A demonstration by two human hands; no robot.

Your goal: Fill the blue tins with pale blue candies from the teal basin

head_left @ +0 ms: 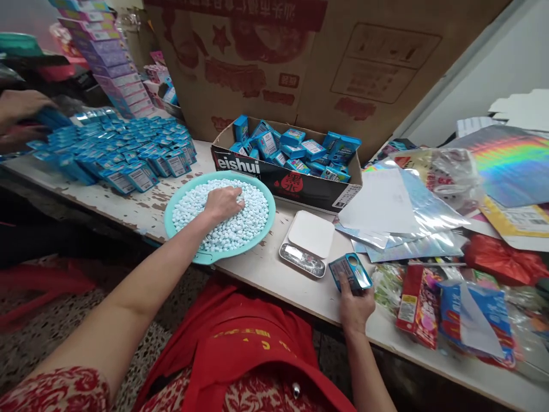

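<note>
My left hand (223, 204) rests in a shallow turquoise basin (262, 232) filled with small pale white candies (218, 237). Its fingers are curled down among the candies, and the fingertips are partly hidden. At the table's front edge my right hand (357, 309) grips a small blue box (350, 272), with a round hole showing on its top face. Just left of that box lies a white kitchen scale (311, 236) with nothing on its plate.
Behind the basin stands an open carton (291, 186) of blue boxes. Many more blue boxes (128, 151) crowd the table's left side, where another person's hand (26, 109) reaches in. Shiny sheets (429, 217) and candy packets (476, 320) cover the right. A large cardboard box (317, 74) blocks the back.
</note>
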